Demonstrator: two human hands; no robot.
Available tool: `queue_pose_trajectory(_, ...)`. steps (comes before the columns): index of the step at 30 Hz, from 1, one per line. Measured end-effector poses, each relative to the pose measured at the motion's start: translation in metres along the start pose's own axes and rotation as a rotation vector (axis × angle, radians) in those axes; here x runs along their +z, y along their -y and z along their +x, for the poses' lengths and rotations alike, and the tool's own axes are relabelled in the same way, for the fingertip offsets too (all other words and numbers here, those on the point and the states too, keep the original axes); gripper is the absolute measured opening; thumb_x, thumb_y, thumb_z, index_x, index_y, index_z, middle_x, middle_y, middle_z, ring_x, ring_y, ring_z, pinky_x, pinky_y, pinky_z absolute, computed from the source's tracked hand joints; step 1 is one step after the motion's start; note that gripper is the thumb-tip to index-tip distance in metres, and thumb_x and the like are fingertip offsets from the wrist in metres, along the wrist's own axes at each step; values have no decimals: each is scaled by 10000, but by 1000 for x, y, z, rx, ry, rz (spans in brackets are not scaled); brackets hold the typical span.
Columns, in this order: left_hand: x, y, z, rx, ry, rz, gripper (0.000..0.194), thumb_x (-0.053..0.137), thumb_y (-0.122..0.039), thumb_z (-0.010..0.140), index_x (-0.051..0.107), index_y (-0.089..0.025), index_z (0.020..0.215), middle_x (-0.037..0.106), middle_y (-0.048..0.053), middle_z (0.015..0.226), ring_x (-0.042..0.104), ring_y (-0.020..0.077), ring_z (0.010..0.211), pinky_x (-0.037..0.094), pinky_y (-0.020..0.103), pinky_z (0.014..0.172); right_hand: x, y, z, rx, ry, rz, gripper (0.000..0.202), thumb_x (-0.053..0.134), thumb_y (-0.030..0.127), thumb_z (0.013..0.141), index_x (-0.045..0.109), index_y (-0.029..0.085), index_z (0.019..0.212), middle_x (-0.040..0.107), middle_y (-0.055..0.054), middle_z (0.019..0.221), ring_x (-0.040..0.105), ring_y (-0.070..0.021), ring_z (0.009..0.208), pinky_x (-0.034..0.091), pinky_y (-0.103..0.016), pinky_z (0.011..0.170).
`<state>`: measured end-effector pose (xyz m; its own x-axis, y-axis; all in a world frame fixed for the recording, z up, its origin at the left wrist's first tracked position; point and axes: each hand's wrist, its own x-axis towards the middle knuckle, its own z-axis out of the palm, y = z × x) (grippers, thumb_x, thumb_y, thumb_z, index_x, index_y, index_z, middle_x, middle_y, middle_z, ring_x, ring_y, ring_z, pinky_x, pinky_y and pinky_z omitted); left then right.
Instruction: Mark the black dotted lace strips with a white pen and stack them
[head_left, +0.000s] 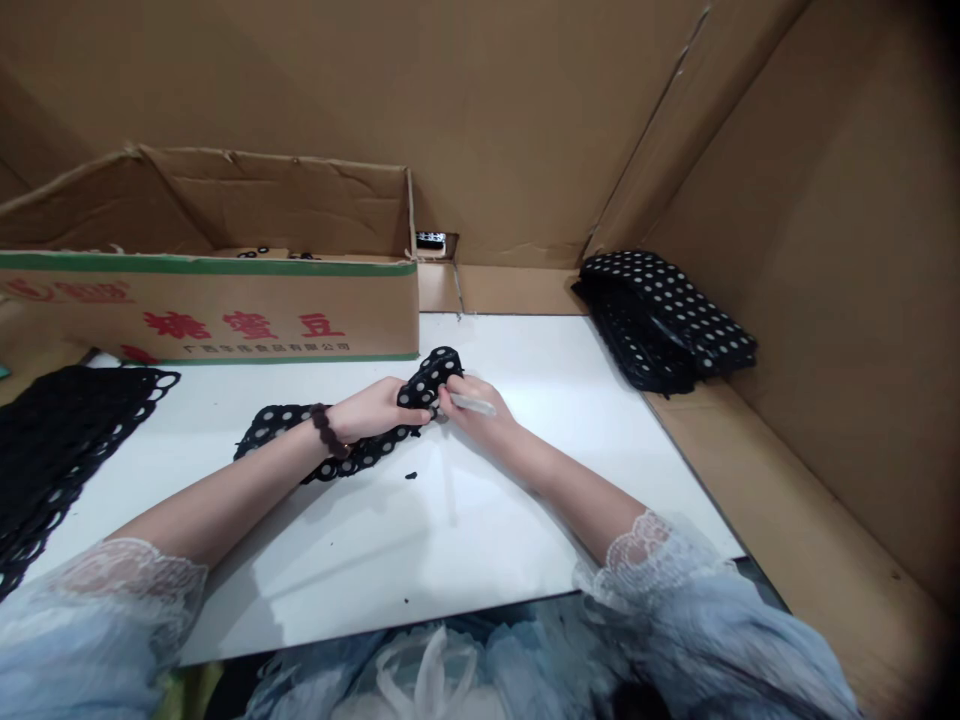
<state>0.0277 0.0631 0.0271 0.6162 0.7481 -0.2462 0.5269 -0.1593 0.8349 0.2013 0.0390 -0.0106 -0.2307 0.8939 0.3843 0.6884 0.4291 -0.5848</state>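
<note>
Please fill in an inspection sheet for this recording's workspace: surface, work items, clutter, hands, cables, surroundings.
Surface: white tabletop, with small dark specks.
Work items: spotted black piece in hand, partly lying on the tabletop; slim whitish tool, type unclear; black openwork material at left; spotted black bundle at the far right.
Clutter: small black scrap in front of the hands; a few black bits inside the carton.
Hands: left hand grips the spotted piece; right hand holds the tool in its fingers against or close to it.
Cables: nothing seen.
Surroundings: open carton with red lettering at far left; cardboard walls behind and at right.
</note>
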Motion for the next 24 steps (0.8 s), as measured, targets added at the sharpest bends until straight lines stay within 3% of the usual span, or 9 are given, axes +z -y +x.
queue_pose_trajectory(3, -5, 0, 2, 5, -9, 149, 302, 539, -452, 668, 582, -158, 721, 602, -15, 656, 528, 167, 610, 360, 236, 536, -4, 0, -3, 96, 32, 127, 277, 388, 325, 794, 306, 185, 569, 347, 24, 536, 330, -95, 515, 239, -234, 499)
queue_pose_trajectory(8, -17, 3, 1, 117, -169, 497, 498, 506, -592, 659, 554, -166, 910, 637, 65, 892, 572, 239, 772, 391, 263, 614, -17, 2, -8, 178, 152, 395, 305, 423, 367, 771, 347, 175, 546, 345, 42, 495, 334, -76, 487, 250, -209, 461)
queue_pose_trajectory(13, -10, 3, -1, 58, -295, 762, 550, 305, -633, 761, 515, -144, 901, 622, 110, 751, 577, 275, 712, 367, 288, 560, -31, -1, -2, 176, 291, 426, 297, 467, 363, 743, 413, 160, 532, 369, 42, 501, 337, -72, 498, 262, -205, 477)
queue_pose_trajectory(19, -1, 0, 0, 199, -177, 688, 395, 234, -497, 850, 465, -196, 959, 621, 62, 800, 574, 222, 732, 377, 269, 603, -27, -12, 2, 258, 147, 526, 300, 453, 414, 756, 426, 167, 587, 359, 44, 538, 337, -79, 518, 257, -209, 495)
queue_pose_trajectory(24, -17, 2, -3, 67, -79, 761, 479, 236, -574, 817, 503, -190, 917, 630, 73, 807, 574, 221, 713, 376, 269, 585, -26, -14, 0, 291, -7, 465, 290, 457, 397, 757, 416, 171, 580, 356, 44, 531, 342, -86, 528, 267, -211, 509)
